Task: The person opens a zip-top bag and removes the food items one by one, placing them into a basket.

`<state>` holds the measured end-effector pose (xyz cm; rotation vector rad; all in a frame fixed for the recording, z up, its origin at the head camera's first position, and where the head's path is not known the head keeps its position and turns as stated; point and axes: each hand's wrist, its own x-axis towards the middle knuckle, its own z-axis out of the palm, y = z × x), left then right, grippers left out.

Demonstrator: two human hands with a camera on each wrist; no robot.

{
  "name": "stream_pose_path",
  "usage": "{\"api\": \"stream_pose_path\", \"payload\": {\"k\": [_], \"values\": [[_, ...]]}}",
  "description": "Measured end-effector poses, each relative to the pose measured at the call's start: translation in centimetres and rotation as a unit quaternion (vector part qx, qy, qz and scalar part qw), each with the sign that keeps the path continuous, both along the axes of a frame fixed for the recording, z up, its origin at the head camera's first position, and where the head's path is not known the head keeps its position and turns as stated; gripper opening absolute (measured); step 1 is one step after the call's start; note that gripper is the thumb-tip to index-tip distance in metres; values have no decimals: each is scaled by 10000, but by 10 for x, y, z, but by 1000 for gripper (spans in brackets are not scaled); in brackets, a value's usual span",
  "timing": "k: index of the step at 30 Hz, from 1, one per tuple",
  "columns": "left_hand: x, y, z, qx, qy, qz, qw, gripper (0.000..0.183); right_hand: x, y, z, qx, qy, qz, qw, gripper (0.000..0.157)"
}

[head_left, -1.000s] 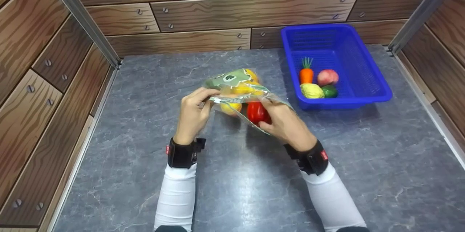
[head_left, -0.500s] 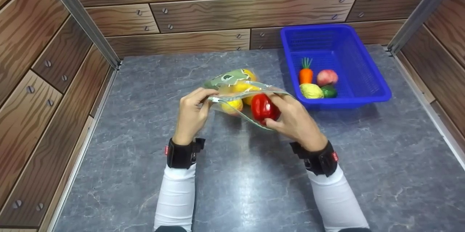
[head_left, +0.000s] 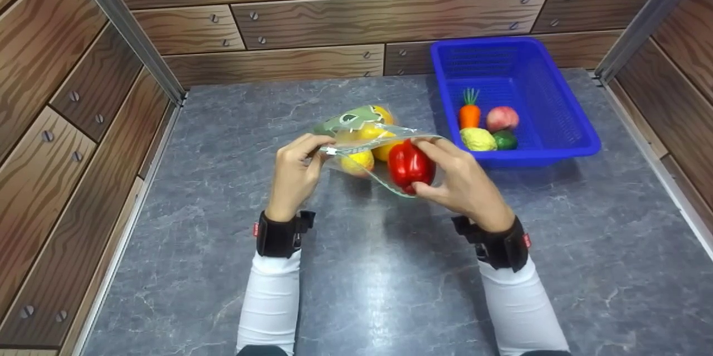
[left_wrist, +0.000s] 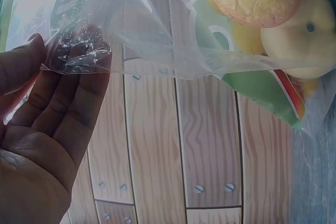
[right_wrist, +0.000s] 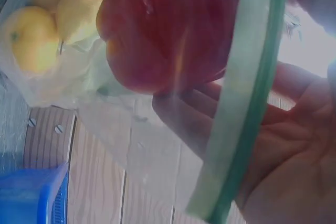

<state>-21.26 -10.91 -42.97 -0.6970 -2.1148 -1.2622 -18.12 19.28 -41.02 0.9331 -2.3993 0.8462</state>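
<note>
A clear zip bag (head_left: pixel 346 121) with green print lies near the middle of the table, its mouth spread apart. At the left end of the zip, by the white slider, my left hand (head_left: pixel 295 175) pinches the bag's edge. My right hand (head_left: pixel 468 186) reaches into the mouth and grips a red bell pepper (head_left: pixel 409 166), thumb on the near side and fingers at the back. In the right wrist view the pepper (right_wrist: pixel 168 30) is between the fingers, behind the green zip strip (right_wrist: pixel 247 108). Several yellow and orange fruits (head_left: pixel 357 162) sit deeper in the bag.
At the back right stands a blue basket (head_left: pixel 529 156) holding a carrot (head_left: pixel 469 116), a peach (head_left: pixel 502 119), a bumpy yellow-green piece (head_left: pixel 478 140) and a dark green piece (head_left: pixel 505 140). Wood-patterned walls (head_left: pixel 312 24) bound the grey table (head_left: pixel 211 267).
My right hand has moved to the right, bringing the bell pepper towards the right end of the bag's mouth, where more of it shows. The left hand has stayed put.
</note>
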Motion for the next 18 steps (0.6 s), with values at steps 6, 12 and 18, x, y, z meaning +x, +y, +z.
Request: {"api": "stream_pose_path", "payload": {"k": [6,12,18], "values": [[0,1,0,4,1,1,10000,14,1,7,3,-151,-77,-13,9999,61],[0,1,-1,20,10,-3,10000,16,2,11,5,-222,-104,-46,9997,63],[0,2,-1,-24,-17,13,10000,20,6,14,7,-356,-124,-47,9993,65]]}}
